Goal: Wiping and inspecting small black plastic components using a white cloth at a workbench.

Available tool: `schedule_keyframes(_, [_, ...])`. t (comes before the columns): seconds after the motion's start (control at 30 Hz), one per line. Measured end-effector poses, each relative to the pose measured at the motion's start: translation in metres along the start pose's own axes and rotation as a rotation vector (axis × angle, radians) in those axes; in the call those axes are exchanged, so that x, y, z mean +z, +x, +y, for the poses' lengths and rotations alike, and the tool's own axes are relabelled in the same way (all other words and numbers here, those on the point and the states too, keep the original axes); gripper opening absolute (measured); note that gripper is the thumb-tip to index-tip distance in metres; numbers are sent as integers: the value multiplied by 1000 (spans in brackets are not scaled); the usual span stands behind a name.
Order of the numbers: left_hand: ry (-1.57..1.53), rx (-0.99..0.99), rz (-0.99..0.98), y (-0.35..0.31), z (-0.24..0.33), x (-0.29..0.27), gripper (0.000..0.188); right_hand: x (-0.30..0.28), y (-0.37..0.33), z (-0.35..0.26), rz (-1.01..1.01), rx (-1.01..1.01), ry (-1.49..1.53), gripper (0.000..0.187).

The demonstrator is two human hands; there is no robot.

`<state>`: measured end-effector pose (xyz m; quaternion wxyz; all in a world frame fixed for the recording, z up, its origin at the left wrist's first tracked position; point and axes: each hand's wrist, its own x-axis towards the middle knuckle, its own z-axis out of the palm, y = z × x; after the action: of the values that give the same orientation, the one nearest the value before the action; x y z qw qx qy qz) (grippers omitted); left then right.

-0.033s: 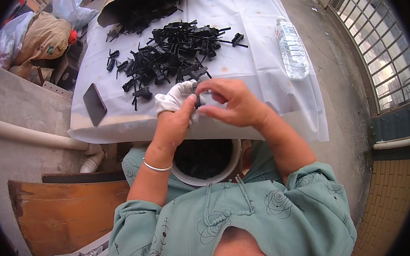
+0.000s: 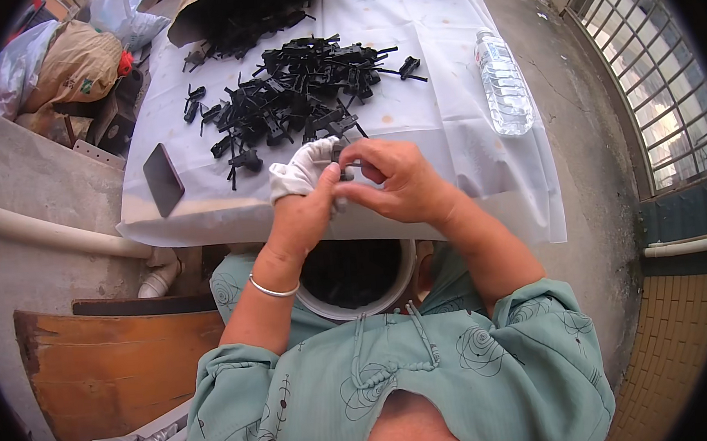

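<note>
Over the near edge of the cloth-covered table, my two hands meet. My left hand point(image 2: 305, 183) wears a white glove that leaves the thumb bare, and it is closed on a small black plastic part point(image 2: 346, 173). Thumb and fingers of my bare right hand point(image 2: 393, 178) are bent in against the same part, closed around its side; they cover much of it, so its full shape is hidden. Just beyond my hands lies a heap of similar black plastic parts point(image 2: 287, 94) with thin protruding strips. Below the table edge, between my knees, stands a white-rimmed bucket point(image 2: 412, 275) with dark contents.
A phone point(image 2: 164, 180) lies at the table's left edge, a clear water bottle point(image 2: 506, 87) at its right. An open bag of black parts point(image 2: 228, 16) rests at the back. Filled sacks point(image 2: 72, 64) stand far left, near a pipe point(image 2: 51, 231). A barred window point(image 2: 646, 61) is at right.
My right thumb and fingers have drawn closer together and slightly left, toward the small black part. My left hand has hardly moved.
</note>
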<state>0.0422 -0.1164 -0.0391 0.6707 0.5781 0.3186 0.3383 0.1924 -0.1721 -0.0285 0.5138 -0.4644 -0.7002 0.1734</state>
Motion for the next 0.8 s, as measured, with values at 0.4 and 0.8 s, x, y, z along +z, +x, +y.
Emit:
schedule_keyframes(0.4, [73,85,-1,-8,-1,0,26,15,-3,24,-35,304,224,24])
schedule_keyframes(0.8, [432,414,64,-5,-14,-15,33,22,-2,14,-45,352,384,21])
